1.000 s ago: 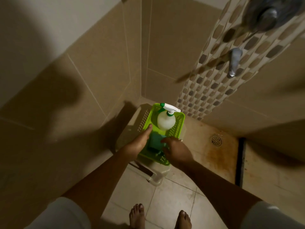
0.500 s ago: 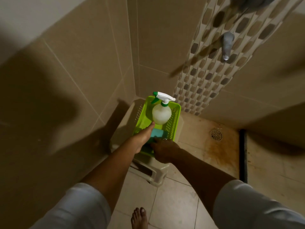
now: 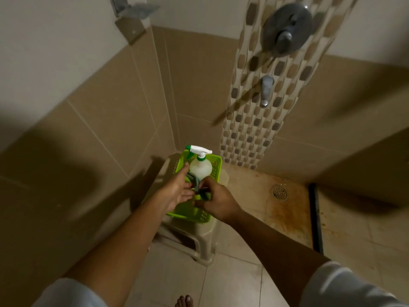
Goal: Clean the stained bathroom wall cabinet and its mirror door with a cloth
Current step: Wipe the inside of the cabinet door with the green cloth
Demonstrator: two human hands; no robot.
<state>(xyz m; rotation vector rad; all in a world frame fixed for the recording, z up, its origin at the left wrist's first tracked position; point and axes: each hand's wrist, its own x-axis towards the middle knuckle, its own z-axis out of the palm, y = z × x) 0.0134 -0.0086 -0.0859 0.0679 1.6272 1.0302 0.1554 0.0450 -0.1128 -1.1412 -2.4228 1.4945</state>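
A green plastic basket [image 3: 215, 167] sits on a beige stool [image 3: 199, 235] in the tiled corner. A white spray bottle [image 3: 201, 168] with a white and green trigger stands at the basket's far end. Both hands are over the basket. My right hand [image 3: 218, 203] pinches a teal cloth [image 3: 197, 185], bunched and lifted off the basket floor. My left hand [image 3: 177, 188] has its palm up beside the cloth, its fingers touching it and its thumb by the bottle. The cabinet and its mirror door are out of view.
Beige tiled walls meet in a corner behind the stool. A mosaic strip carries a round shower valve [image 3: 285, 29] and a spout [image 3: 266, 89]. A floor drain [image 3: 279, 191] sits in a stained floor, right. A metal bracket [image 3: 130, 21] juts out at upper left.
The cloth lay flat in the basket; now my right hand has gathered and raised it. My left hand has turned palm up against it. The view has tilted upward.
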